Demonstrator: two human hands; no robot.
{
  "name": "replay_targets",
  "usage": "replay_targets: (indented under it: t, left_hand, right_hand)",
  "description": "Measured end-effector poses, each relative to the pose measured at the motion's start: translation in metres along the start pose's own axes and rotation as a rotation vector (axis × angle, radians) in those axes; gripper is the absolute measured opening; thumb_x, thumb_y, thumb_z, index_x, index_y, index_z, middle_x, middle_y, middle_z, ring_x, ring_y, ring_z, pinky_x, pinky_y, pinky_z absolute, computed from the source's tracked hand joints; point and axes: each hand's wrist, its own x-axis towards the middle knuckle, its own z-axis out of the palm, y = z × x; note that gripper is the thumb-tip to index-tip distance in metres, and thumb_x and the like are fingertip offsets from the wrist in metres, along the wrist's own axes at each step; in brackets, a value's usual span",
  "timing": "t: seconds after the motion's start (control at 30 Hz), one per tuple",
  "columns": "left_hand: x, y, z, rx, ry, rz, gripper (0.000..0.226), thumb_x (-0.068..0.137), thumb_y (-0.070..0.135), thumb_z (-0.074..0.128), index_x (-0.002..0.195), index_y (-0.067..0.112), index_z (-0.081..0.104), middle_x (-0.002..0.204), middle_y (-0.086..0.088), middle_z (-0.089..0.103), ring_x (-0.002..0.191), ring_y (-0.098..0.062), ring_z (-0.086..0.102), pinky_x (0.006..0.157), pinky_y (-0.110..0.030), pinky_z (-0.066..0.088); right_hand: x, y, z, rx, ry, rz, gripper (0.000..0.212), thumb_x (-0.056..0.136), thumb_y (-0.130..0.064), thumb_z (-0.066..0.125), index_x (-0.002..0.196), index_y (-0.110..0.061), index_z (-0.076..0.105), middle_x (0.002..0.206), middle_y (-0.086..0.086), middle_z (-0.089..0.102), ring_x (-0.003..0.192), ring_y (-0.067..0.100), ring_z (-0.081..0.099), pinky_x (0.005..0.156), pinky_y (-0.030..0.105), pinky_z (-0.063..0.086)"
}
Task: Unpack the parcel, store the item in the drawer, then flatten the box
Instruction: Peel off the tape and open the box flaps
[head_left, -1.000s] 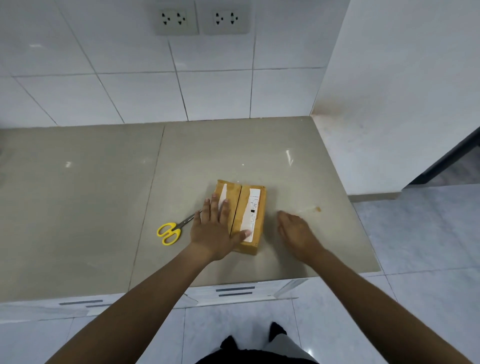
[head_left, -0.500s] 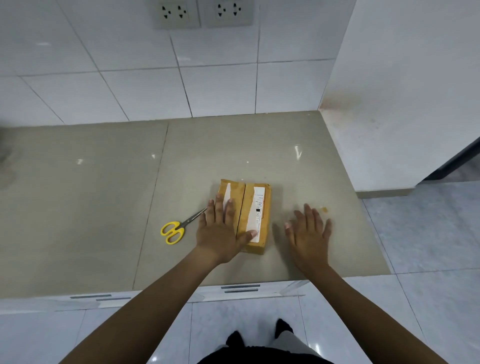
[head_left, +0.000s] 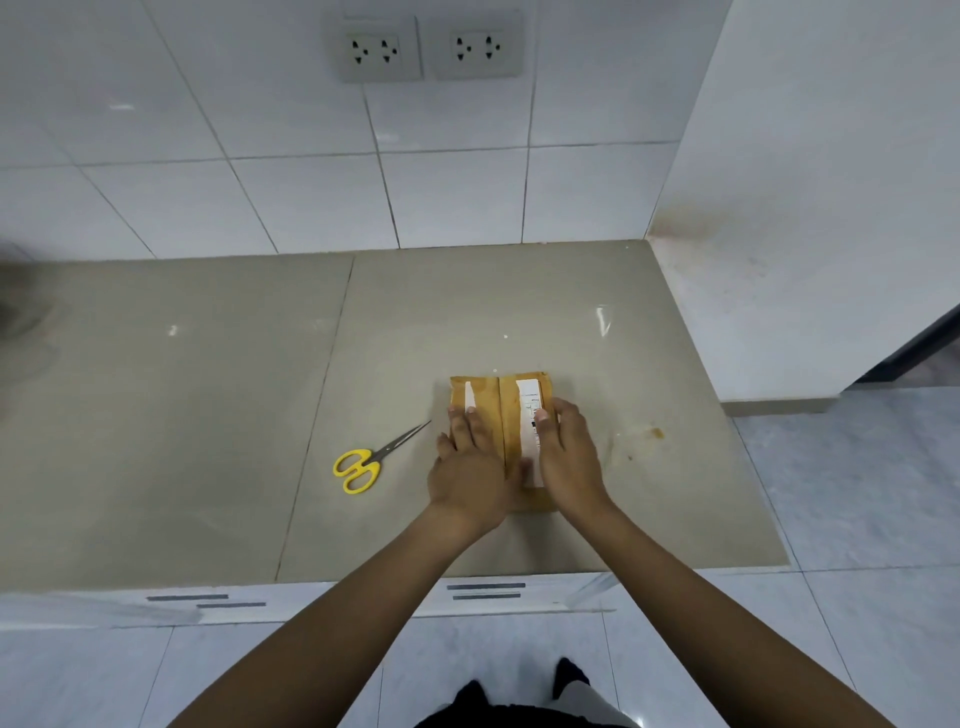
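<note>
A taped cardboard box (head_left: 501, 415) lies near the table's (head_left: 208, 415) front edge, right of centre, both hands flat on its top: left hand (head_left: 470, 462) with fingers spread, right hand (head_left: 569, 457) over the label. Yellow scissors (head_left: 371, 460) wait just left, untouched. Uneven pressing could crush whatever is inside, or skid the sealed box on the glossy surface.

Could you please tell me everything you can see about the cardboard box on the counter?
The box is small, of brown cardboard, and lies flat on the beige counter, closed, with a seam down its middle. A white strip sits on its left half, a printed label on its right. The left hand lies on its left half, the right hand on its right. The scissors lie apart, to its left.
</note>
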Motion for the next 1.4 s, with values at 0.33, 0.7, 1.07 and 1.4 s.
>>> replay_targets:
  t: [0.33,0.7,1.07,1.4]
  left_hand:
    - [0.005,-0.008,-0.002,-0.163,-0.096,0.037,0.101,0.090,0.045,0.052,0.147,-0.002,-0.016,0.158,-0.021,-0.015,0.147,-0.040,0.002,0.119,-0.044,0.017]
    - [0.021,-0.014,-0.006,-0.229,-0.172,0.016,0.093,0.091,0.046,0.042,0.148,0.001,-0.016,0.157,-0.016,-0.023,0.145,-0.033,-0.023,0.121,-0.045,-0.005]
    - [0.018,-0.011,-0.008,-0.177,-0.045,-0.052,0.101,0.089,0.053,0.051,0.150,0.003,-0.012,0.161,-0.014,-0.010,0.149,-0.031,-0.003,0.120,-0.046,0.012]
    - [0.019,-0.046,-0.036,-1.023,0.028,-0.073,0.041,0.092,0.023,0.046,0.130,0.036,0.052,0.114,0.014,0.067,0.105,-0.015,0.062,0.076,-0.018,0.051]
  right_hand:
    - [0.008,0.005,-0.006,-0.267,-0.042,-0.043,0.046,0.096,-0.029,0.053,0.136,-0.019,0.035,0.136,0.005,0.052,0.113,0.029,0.059,0.088,0.037,0.050]
    - [0.023,-0.019,0.004,-0.581,-0.224,0.069,0.097,0.075,-0.050,0.073,0.146,-0.014,0.018,0.129,0.014,0.042,0.107,0.036,0.058,0.079,0.037,0.049]
    - [0.020,-0.042,-0.015,-0.444,-0.142,0.013,0.058,0.098,-0.037,0.036,0.149,-0.017,0.018,0.103,0.015,0.063,0.086,0.030,0.058,0.077,0.038,0.045]
    - [0.016,0.014,-0.045,-0.923,-0.110,-0.192,0.057,0.093,-0.012,0.051,0.146,-0.012,0.030,0.154,0.014,0.028,0.127,0.029,0.046,0.099,0.036,0.044]
